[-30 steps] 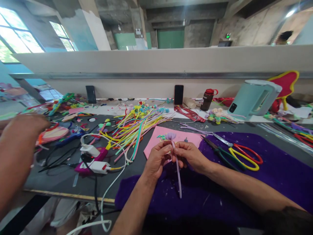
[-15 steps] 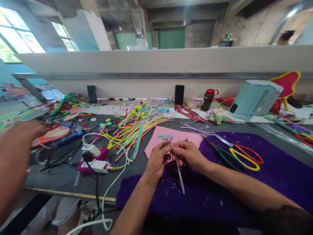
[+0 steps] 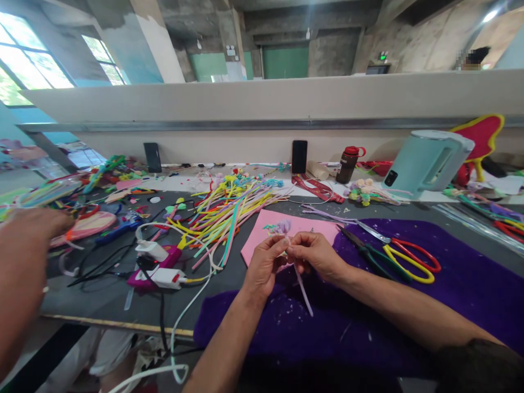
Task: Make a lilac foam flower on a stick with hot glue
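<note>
Head cam view, only one there is. Both hands meet in the middle over the near edge of the pink felt sheet (image 3: 266, 240). The left hand (image 3: 264, 265) and right hand (image 3: 317, 256) are each pinched on the same lilac pipe cleaner (image 3: 303, 292), fingertips almost touching each other just below its fuzzy little flower head (image 3: 282, 226). So both are grasping it, not loose. The stem hangs down from the fingers and slants toward the near right, over the purple cloth (image 3: 450, 284) that covers the near right part of the table.

Just right of the hands, on the purple cloth, lie scissors with red and yellow handles (image 3: 403, 259), with a darker green pair (image 3: 364, 252) beside them. Far left of the hands there's a big messy pile of colored pipe cleaners (image 3: 223, 210), and nearer left a white charger and cable (image 3: 161, 275) on the grey tabletop (image 3: 98, 300). At the far edge stand a phone (image 3: 299, 156), a bottle with a red cap (image 3: 347, 164) and a pale green kettle (image 3: 426, 161).

At the left edge another person's arm (image 3: 22, 262) reaches over toward the craft clutter there.
</note>
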The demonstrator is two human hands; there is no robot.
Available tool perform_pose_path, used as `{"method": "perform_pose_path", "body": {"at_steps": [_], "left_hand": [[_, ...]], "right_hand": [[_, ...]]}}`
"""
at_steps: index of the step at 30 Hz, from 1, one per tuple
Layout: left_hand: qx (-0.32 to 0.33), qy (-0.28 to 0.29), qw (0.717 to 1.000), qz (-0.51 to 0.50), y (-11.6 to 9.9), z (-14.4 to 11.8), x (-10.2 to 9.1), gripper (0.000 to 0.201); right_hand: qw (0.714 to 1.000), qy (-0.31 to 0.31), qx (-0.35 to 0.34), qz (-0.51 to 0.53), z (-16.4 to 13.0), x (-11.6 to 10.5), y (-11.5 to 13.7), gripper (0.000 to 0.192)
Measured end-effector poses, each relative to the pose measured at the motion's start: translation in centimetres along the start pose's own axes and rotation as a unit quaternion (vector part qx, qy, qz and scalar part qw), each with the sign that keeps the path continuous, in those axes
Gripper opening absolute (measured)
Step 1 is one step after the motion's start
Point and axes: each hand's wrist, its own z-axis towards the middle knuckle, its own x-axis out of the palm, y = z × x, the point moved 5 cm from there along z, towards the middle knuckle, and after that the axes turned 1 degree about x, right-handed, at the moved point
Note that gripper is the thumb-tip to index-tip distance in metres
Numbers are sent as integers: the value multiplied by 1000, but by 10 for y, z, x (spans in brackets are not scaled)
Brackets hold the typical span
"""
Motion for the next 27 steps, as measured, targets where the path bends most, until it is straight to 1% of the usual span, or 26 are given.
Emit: {"method": "perform_pose_path", "body": {"at_steps": [5,11,13,15,18,20,21,24,27], "left_hand": [[-5,-4,1000,11,3,2,-3,18],[-7,10,1000,20,4,4,-5,19],[-11,9,1000,23,4,5,-5,19],[-12,2,1000,22,2,5,-5,20],[-12,-12,1000,26,-2,4,-4,21],[-13,-17,999,27,-5,2,-3,21],[-12,-17,999,26,-7,1,-2,22],[-6,-11,999,38,-9,-2,0,25],[-5,-6,998,67,-8,-3,1,26]], "right_hand": [[1000,6,14,3,1,0,-3,28],[999,28,27,12,-3,9,-2,27],[999,33,32,2,-4,9,-1,28],[999,29,33,-31,-2,4,1,30],[996,-18,-8,-91,2,-13,11,29],[992,-51,-44,-106,4,-24,19,25],[991,-58,-57,-107,5,-28,23,28],[990,-48,-72,-108,7,-30,27,47],[991,-30,-74,-103,7,-28,27,49]]}}
